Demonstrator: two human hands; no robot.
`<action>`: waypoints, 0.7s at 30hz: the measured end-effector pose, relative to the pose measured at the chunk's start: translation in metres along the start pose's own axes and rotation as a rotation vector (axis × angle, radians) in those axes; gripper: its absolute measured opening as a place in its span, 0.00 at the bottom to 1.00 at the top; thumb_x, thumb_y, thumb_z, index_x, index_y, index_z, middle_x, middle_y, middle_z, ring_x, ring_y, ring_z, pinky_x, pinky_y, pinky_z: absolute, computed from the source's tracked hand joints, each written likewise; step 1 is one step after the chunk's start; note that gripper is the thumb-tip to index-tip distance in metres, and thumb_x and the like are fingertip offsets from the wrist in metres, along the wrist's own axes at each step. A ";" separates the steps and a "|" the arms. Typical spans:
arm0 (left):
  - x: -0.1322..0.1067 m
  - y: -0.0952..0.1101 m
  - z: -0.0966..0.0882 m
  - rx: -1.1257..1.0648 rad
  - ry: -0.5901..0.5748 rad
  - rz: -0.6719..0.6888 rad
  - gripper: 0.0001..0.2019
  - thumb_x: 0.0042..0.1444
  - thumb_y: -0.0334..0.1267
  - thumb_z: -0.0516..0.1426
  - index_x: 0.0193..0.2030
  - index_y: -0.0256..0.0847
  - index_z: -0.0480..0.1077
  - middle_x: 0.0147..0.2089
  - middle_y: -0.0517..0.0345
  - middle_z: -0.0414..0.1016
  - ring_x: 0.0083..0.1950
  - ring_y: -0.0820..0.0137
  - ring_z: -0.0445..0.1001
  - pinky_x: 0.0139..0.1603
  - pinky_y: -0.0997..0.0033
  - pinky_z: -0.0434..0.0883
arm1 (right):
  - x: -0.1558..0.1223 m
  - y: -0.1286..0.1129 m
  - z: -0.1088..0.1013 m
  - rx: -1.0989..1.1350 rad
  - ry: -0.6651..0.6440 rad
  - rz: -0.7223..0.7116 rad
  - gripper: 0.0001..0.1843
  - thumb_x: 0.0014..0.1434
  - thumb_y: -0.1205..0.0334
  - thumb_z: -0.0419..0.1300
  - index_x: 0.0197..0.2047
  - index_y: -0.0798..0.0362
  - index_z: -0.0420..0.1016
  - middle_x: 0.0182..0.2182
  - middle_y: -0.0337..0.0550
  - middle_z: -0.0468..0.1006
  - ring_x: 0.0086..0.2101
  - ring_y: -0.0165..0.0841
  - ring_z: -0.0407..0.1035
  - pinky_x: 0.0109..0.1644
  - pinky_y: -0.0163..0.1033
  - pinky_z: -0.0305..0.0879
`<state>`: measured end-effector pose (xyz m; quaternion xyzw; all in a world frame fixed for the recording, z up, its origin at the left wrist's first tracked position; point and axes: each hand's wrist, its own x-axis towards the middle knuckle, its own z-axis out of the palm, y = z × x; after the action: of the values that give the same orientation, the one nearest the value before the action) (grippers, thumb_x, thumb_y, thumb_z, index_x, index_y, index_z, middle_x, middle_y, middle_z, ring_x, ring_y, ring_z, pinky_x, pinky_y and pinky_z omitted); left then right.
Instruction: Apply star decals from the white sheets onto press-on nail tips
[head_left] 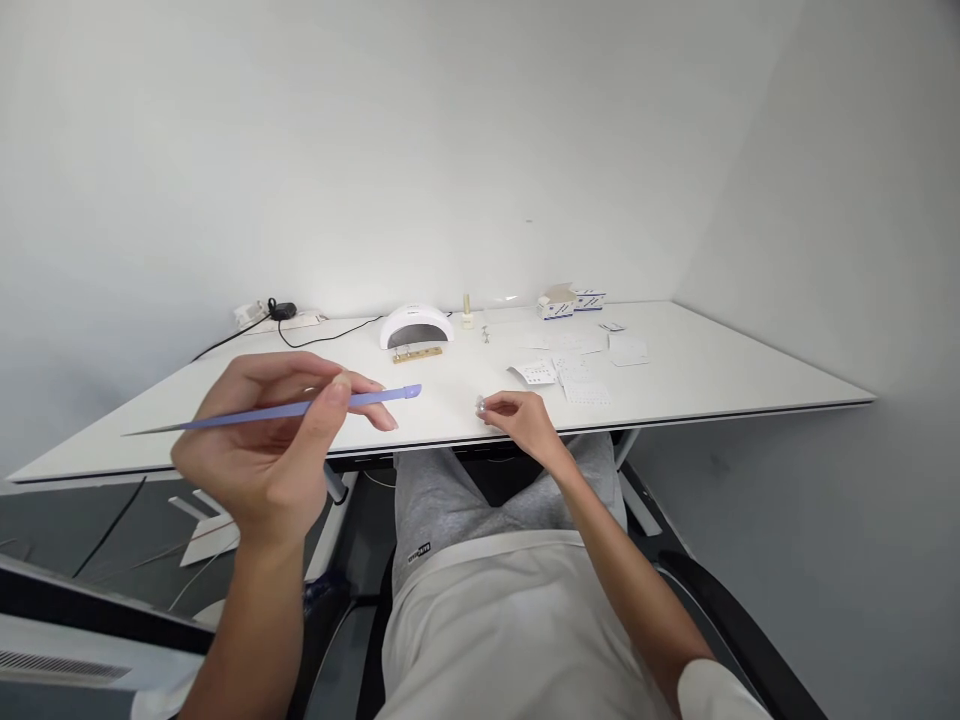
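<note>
My left hand [274, 455] is raised above the table's front left edge, fingers closed around slim purple tweezers [289, 411]. Their narrow greyish point faces left and the broad flat end faces right. Low over the front edge, my right hand [521, 418] pinches a small shiny, whitish piece [481, 406] between thumb and fingertips; its exact kind is too small to tell. Beyond the hands lies a wooden strip [418, 355] with small upright pieces at its left end. Right behind it stands a white arched nail lamp [417, 326]. Printed sheets [536, 373] lie past my right hand.
A small polish bottle [467, 313] stands near the back wall, with small metallic pieces [486, 335] close by. Small printed boxes [559, 302] sit at the back right. More papers [628, 348] lie beside them. A black adapter [283, 311] and cord rest at the back left.
</note>
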<state>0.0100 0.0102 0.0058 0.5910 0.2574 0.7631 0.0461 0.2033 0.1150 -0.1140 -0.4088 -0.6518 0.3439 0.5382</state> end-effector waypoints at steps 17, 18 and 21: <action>0.004 0.002 -0.003 -0.003 -0.032 -0.048 0.05 0.56 0.34 0.63 0.31 0.41 0.72 0.26 0.67 0.75 0.23 0.71 0.77 0.22 0.62 0.72 | 0.040 0.027 -0.008 -0.251 -0.157 0.150 0.10 0.41 0.59 0.69 0.29 0.55 0.84 0.29 0.44 0.82 0.29 0.32 0.67 0.37 0.38 0.63; 0.003 0.003 -0.001 -0.027 -0.008 -0.055 0.05 0.55 0.34 0.64 0.30 0.41 0.73 0.25 0.67 0.74 0.23 0.71 0.76 0.21 0.61 0.72 | 0.041 0.027 -0.008 -0.255 -0.166 0.159 0.10 0.41 0.60 0.70 0.29 0.56 0.84 0.28 0.44 0.82 0.29 0.32 0.67 0.37 0.38 0.63; 0.000 0.004 0.001 -0.050 -0.025 -0.058 0.05 0.55 0.35 0.65 0.31 0.42 0.73 0.25 0.65 0.75 0.23 0.71 0.76 0.20 0.62 0.72 | 0.044 0.028 -0.007 -0.269 -0.181 0.186 0.11 0.39 0.61 0.70 0.28 0.57 0.84 0.26 0.44 0.80 0.28 0.32 0.67 0.36 0.38 0.62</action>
<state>0.0117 0.0070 0.0083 0.5914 0.2546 0.7603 0.0860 0.2111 0.1663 -0.1189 -0.5032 -0.6971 0.3371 0.3838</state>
